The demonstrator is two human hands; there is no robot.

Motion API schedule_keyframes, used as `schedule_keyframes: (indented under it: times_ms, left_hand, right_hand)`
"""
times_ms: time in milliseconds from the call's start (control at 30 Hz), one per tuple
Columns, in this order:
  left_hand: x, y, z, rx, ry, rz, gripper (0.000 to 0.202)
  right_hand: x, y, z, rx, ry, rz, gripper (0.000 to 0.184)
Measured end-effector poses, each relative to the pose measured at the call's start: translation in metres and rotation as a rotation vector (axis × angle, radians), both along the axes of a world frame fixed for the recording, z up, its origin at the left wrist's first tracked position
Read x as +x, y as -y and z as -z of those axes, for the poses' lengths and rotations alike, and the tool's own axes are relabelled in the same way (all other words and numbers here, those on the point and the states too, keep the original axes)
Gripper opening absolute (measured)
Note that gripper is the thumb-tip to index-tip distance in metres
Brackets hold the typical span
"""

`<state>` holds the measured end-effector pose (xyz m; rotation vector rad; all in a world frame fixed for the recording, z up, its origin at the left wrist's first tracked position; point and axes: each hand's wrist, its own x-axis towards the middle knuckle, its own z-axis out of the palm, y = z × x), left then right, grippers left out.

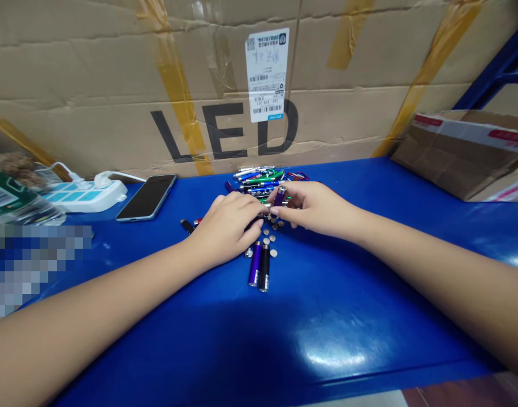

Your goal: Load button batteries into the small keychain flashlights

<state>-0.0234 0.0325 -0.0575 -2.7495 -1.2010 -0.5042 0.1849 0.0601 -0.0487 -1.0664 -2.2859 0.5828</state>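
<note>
My right hand [312, 206] pinches a small purple flashlight [279, 195], tilted nearly upright, between thumb and fingers. Close beside it, my left hand [231, 226] is bent down over the things on the table, thumb and fingertips drawn together; whatever lies between them is mostly hidden. Several button cells [272, 238] are scattered below the fingertips. Nearer to me, a purple flashlight tube [255, 264] and a black flashlight tube [264, 268] lie side by side. Behind the hands is a pile of small flashlights [259, 176] in silver, blue, green and black, some with carabiner clips.
A phone [147, 198] and a white power strip [87, 195] with plugs lie at left on the blue table [327, 316]. A green-labelled package [13, 192] stands at the far left. A big LED carton [115, 68] forms the back; a smaller cardboard box [462, 152] sits at right.
</note>
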Motion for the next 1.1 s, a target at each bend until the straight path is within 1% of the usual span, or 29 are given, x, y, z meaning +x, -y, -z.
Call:
schedule_keyframes:
  times_ms: [100, 200, 300, 367, 400, 467, 533, 600, 667, 733, 800, 900, 967, 1100]
  left_hand:
    - [0.000, 0.000, 0.000, 0.004, -0.002, 0.002, 0.029]
    - [0.000, 0.001, 0.000, 0.000, 0.011, -0.003, 0.030]
    - [-0.001, 0.000, 0.001, 0.048, 0.143, 0.005, 0.042]
    - [-0.003, 0.000, 0.002, 0.150, 0.254, 0.060, 0.051]
    - [-0.004, 0.000, 0.002, 0.203, 0.272, 0.094, 0.050]
    - [-0.004, 0.001, 0.002, 0.273, 0.221, 0.144, 0.042]
    - [-0.005, 0.002, 0.001, 0.289, 0.164, 0.162, 0.034]
    - [-0.004, 0.002, 0.001, 0.290, 0.176, 0.170, 0.029]
    - [-0.004, 0.000, 0.001, 0.293, 0.211, 0.173, 0.025]
    - [-0.005, -0.002, 0.002, 0.296, 0.220, 0.148, 0.024]
    - [-0.006, -0.004, 0.003, 0.288, 0.207, 0.108, 0.025]
    - [-0.007, -0.007, 0.004, 0.222, 0.149, 0.059, 0.020]
    - [-0.008, -0.008, 0.004, 0.175, 0.111, 0.019, 0.020]
    - [-0.006, -0.005, 0.003, 0.180, 0.047, -0.048, 0.030]
  right_hand:
    - [0.000, 0.000, -0.001, -0.020, -0.030, -0.008, 0.026]
    - [0.001, -0.001, -0.001, -0.018, -0.066, 0.020, 0.026]
    - [0.000, 0.001, -0.004, 0.038, -0.056, 0.011, 0.026]
    - [-0.001, 0.005, -0.007, 0.127, 0.060, -0.068, 0.023]
    - [-0.002, 0.008, -0.009, 0.178, 0.131, -0.115, 0.021]
    - [-0.004, 0.012, -0.012, 0.262, 0.248, -0.169, 0.022]
    - [-0.005, 0.014, -0.013, 0.296, 0.306, -0.157, 0.025]
    - [-0.005, 0.013, -0.014, 0.296, 0.307, -0.141, 0.024]
    - [-0.005, 0.011, -0.014, 0.294, 0.253, -0.148, 0.023]
    - [-0.004, 0.010, -0.015, 0.281, 0.187, -0.146, 0.021]
    - [-0.004, 0.009, -0.015, 0.241, 0.137, -0.127, 0.024]
    - [-0.004, 0.009, -0.014, 0.158, 0.067, -0.099, 0.033]
    - [-0.003, 0.009, -0.013, 0.123, 0.020, -0.069, 0.035]
    - [-0.002, 0.006, -0.010, 0.108, -0.026, 0.004, 0.030]
